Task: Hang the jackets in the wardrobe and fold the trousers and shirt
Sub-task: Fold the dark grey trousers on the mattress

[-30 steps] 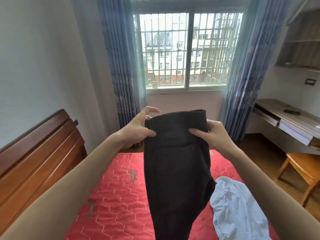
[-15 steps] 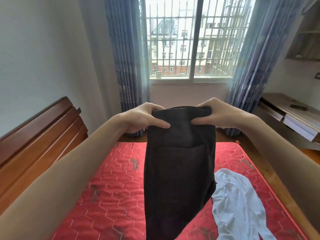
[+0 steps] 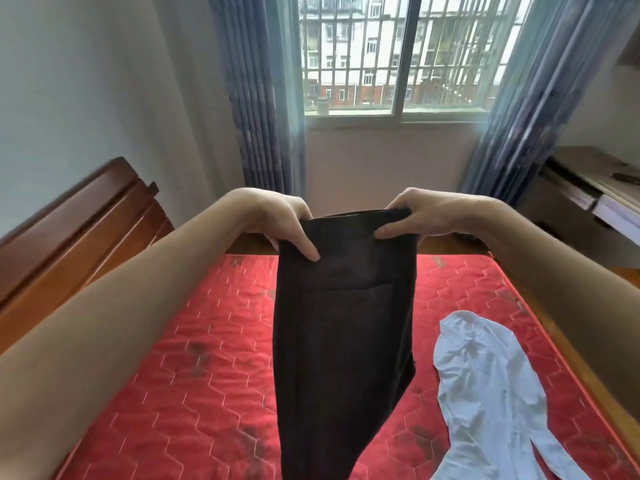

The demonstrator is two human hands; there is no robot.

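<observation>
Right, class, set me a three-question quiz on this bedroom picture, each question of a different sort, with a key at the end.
1. True or false: both hands hold the dark trousers up by the waistband.
2. Multiple choice: the pale shirt is (A) hanging at the window, (B) lying on the red mattress, (C) folded on the desk.
3. Fill the gap: the trousers hang down in front of the ____.

Key:
1. True: the left hand and the right hand each have a grip on a top corner.
2. B.
3. Mattress.
</observation>
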